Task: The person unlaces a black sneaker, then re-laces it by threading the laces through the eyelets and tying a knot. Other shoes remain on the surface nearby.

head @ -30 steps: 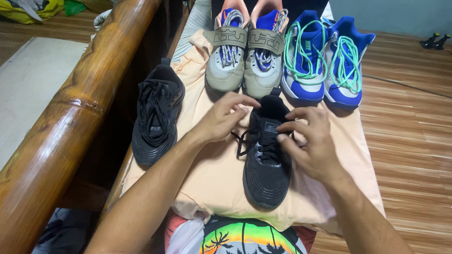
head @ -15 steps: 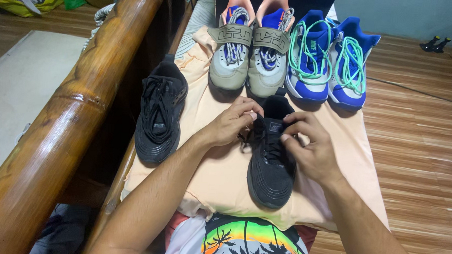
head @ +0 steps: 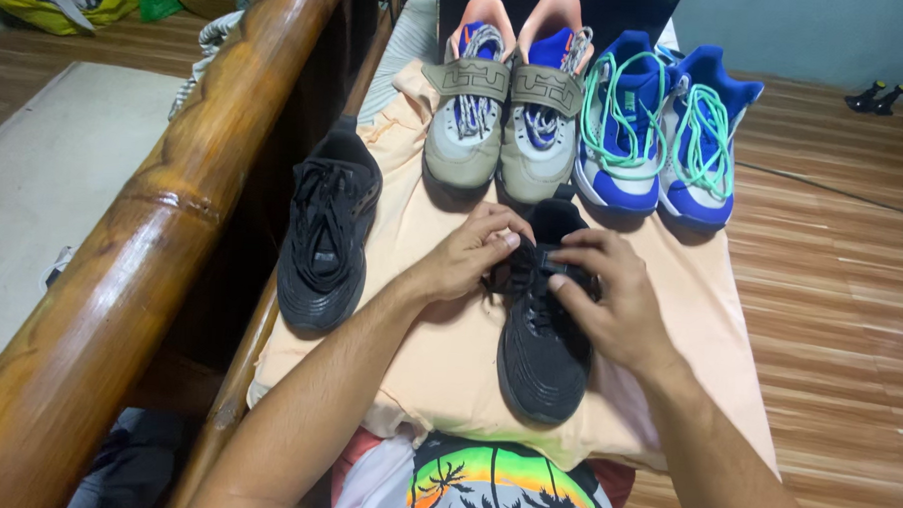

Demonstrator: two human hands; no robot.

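A black sneaker (head: 544, 332) lies near the middle of a peach cloth (head: 438, 354), its toe pointing toward the viewer and its heel toward the far end. Both of the person's hands are on its laces (head: 524, 270). The left hand (head: 467, 253) comes in from the left, its fingers (head: 500, 233) pinched together on the lace at the upper left of the tongue. The right hand (head: 610, 300) comes in from the right and rests over the right side of the shoe, its fingers (head: 569, 278) closed on the lace near the top eyelets. The fingertips of the two hands are nearly touching above the tongue.

To the left, well apart from the first shoe, a second black sneaker (head: 327, 242) lies at the cloth's left edge, laced, toe also toward the viewer. Beyond the hands, at the far end of the cloth, four more shoes stand side by side: a pair of grey-green sneakers (head: 501, 126) with straps across the top and blue and orange lining, and, just to their right, a pair of blue and white sneakers (head: 666, 131) with mint-green laces.

A thick polished bamboo rail (head: 163, 214) runs diagonally along the left. A wooden plank floor (head: 840, 298) spreads to the right. At the bottom edge is the person's shirt (head: 503, 486), printed with palm trees in bright colours.
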